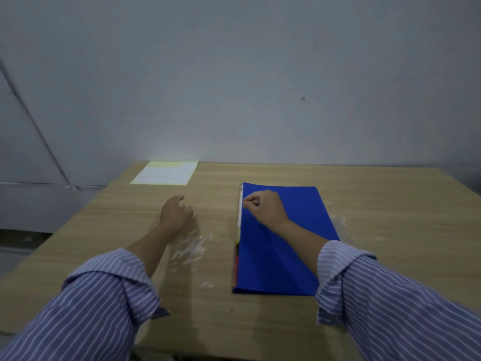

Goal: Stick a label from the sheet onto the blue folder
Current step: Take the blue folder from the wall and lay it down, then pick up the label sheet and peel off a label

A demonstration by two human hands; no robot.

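Head view: blue folder (281,243) lies flat on the wooden surface (390,217), long axis running near-to-far. Right hand (264,207) pinches at its far-left edge. Left hand (177,213) loosely curled, empty. Label sheet (165,173) far left.

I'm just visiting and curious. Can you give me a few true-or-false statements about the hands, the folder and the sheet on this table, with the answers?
1. The blue folder lies closed on the wooden table. True.
2. The label sheet lies on top of the folder. False: it lies apart, at the table's far edge.
3. The right hand is on the folder near its left edge. True.
4. The left hand holds the sheet. False: it is short of the sheet, holding nothing visible.
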